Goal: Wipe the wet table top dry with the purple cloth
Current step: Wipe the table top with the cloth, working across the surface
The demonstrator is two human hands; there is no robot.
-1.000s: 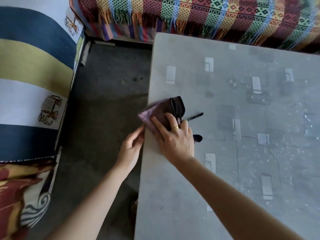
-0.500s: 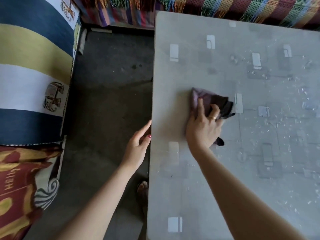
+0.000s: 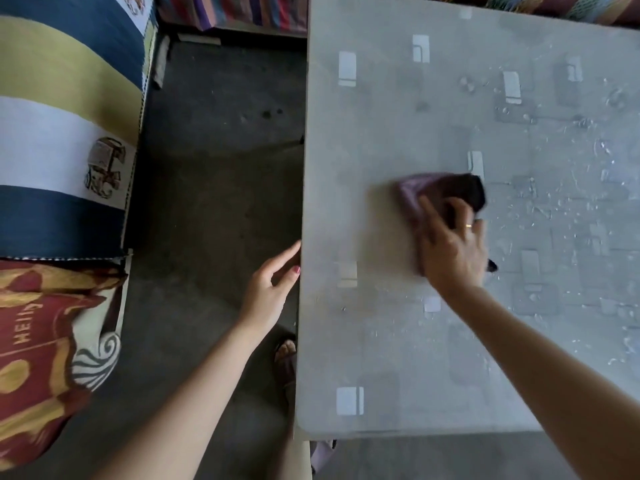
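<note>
Right hand (image 3: 450, 247), pressing flat on the purple cloth (image 3: 440, 195), has swept toward 3 o'clock from the table top (image 3: 381, 341) edge, where droplets remain.

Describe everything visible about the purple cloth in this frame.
The purple cloth is a soft, bunched fabric, lighter mauve at its left edge and dark, almost black, at its right folds. It lies crumpled on the grey table top, left of the droplet-covered area. The right hand presses on its near part with spread fingers, hiding that portion; a small dark tip pokes out beside the wrist. Motion blur softens its outline. The left hand is not touching it.
</note>
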